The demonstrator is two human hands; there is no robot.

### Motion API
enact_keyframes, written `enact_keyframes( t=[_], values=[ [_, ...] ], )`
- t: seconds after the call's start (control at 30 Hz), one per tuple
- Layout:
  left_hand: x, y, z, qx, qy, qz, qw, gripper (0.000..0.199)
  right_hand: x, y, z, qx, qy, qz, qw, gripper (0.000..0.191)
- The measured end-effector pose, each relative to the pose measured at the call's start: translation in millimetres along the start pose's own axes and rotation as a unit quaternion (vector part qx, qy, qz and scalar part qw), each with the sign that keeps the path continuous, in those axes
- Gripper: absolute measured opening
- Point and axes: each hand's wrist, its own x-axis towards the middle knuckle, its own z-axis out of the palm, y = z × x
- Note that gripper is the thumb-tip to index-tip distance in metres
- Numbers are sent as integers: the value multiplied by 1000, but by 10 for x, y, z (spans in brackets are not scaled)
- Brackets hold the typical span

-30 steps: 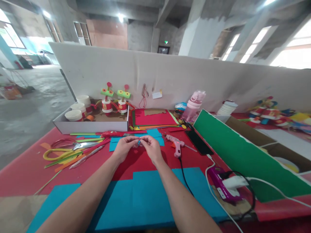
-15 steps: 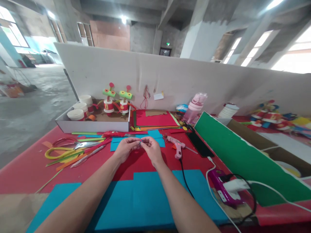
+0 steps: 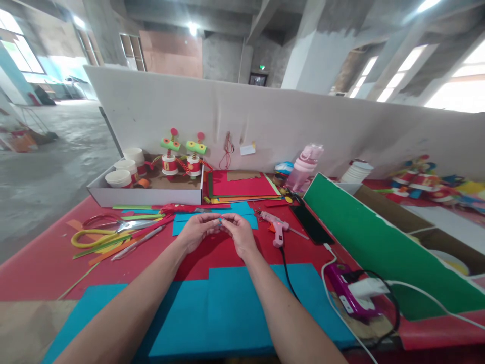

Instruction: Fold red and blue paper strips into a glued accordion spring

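My left hand (image 3: 197, 232) and my right hand (image 3: 239, 234) meet at the fingertips above the middle of the red table. Both are closed in a pinch on a small blue piece (image 3: 220, 221), which looks like paper; the fingers cover most of it. Just behind the hands lie blue paper pieces (image 3: 248, 220). To the right of my right hand, a pink glue gun (image 3: 279, 230) rests on the table with its cord running toward me. Large blue sheets (image 3: 235, 303) lie under my forearms.
At left are scissors (image 3: 94, 237) and coloured paper strips (image 3: 109, 248). A white box (image 3: 147, 197) with cups and two paper-cup figures stands behind them. On the right are a phone (image 3: 312, 225), a purple power strip (image 3: 350, 293) with cables and a green-sided box (image 3: 379, 253).
The fingers have shifted slightly around the small blue piece, and a bit more of its blue shows between the fingertips. Everything else stays in place.
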Motion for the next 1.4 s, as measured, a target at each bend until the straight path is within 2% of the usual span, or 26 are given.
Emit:
enact_keyframes(
  t=[0.17,0.47,0.73,0.9,1.17,1.4],
  values=[
    [5,1,-35,-19,-3,-10,1000,36,-17,-23,-2,6,-17,25,1000,27],
    [8,1,-43,7,18,5,1000,32,-12,-24,13,-15,-8,26,1000,27],
    [16,-33,-57,34,8,5,999,26,-15,-14,10,-89,-18,-27,995,18],
    [7,3,-49,9,17,-14,1000,30,-9,-24,1,-34,-5,11,999,23],
    [15,-34,-40,54,17,16,998,27,-23,4,19,-51,-16,10,999,20],
    [18,-30,-2,96,62,51,992,27,-1,16,13,-39,13,20,999,22]
  ],
)
